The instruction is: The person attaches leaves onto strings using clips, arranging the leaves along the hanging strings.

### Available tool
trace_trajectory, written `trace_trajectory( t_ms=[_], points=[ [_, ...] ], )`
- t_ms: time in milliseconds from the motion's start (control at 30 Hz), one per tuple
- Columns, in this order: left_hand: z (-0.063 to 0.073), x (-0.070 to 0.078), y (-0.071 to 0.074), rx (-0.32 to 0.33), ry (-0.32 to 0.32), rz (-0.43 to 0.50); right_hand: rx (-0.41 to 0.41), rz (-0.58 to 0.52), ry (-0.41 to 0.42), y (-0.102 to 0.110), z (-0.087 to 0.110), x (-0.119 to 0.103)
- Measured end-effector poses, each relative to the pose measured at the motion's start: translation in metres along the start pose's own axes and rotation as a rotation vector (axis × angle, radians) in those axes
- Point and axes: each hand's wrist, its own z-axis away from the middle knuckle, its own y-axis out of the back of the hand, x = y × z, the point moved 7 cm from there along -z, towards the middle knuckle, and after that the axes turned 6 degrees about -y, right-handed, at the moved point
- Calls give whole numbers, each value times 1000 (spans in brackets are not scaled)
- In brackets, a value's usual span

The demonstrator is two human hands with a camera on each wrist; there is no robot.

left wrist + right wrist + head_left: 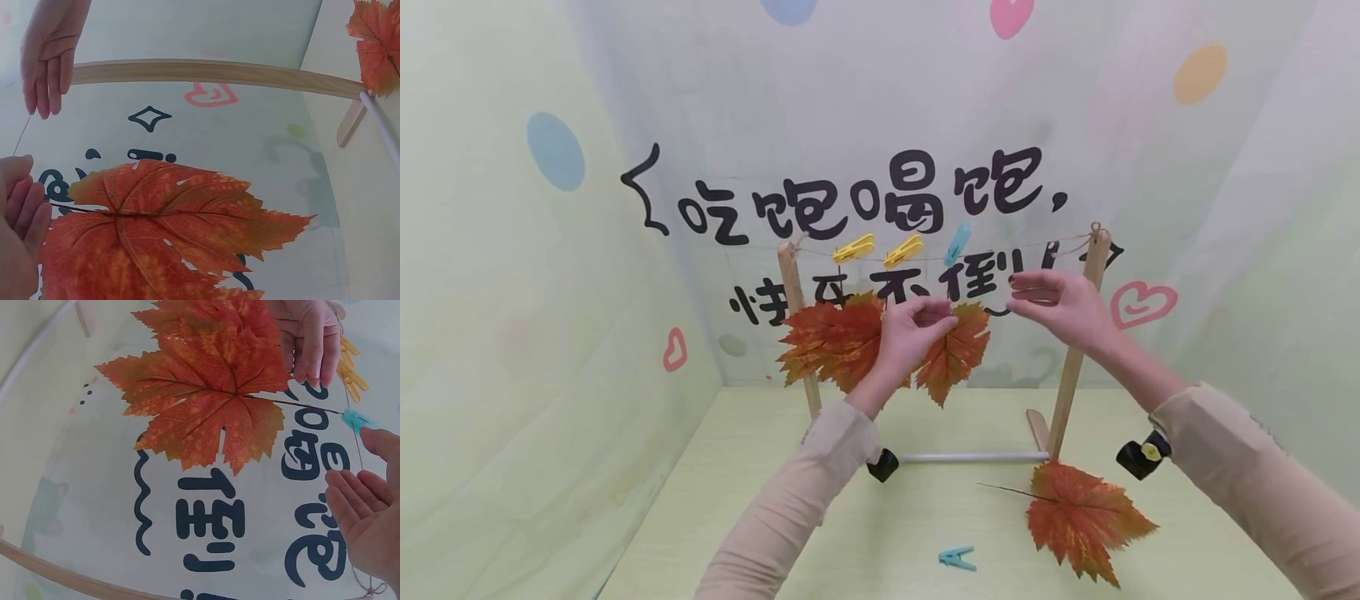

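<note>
A red-orange artificial maple leaf (958,350) hangs by its dark stem (294,403) from a light blue clothespin (958,244) clipped on a thin string (1030,247). Beside the stem, my left hand (910,333) has relaxed fingers that hold nothing; in the right wrist view its fingertips are just off the stem. My right hand (1063,308) is to the right of this leaf, below the string, its fingers extended and empty. In the right wrist view, its thumb (378,442) lies close to the blue clothespin. Two yellow clothespins (853,248) hold more leaves (831,333), partly hidden behind my left hand.
Wooden posts (1070,383) carry the string at both ends, with a white rod (973,457) low between them. On the pale table (760,500) lie another maple leaf (1086,517) at the right front and a blue clothespin (957,558) near the front. A printed cloth stands behind.
</note>
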Motion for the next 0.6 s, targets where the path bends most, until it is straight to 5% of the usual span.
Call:
trace_trajectory(
  t_ms=[600],
  points=[
    [32, -31, -15, -68, 146, 12, -60, -26, -88, -22, 31, 69]
  ],
)
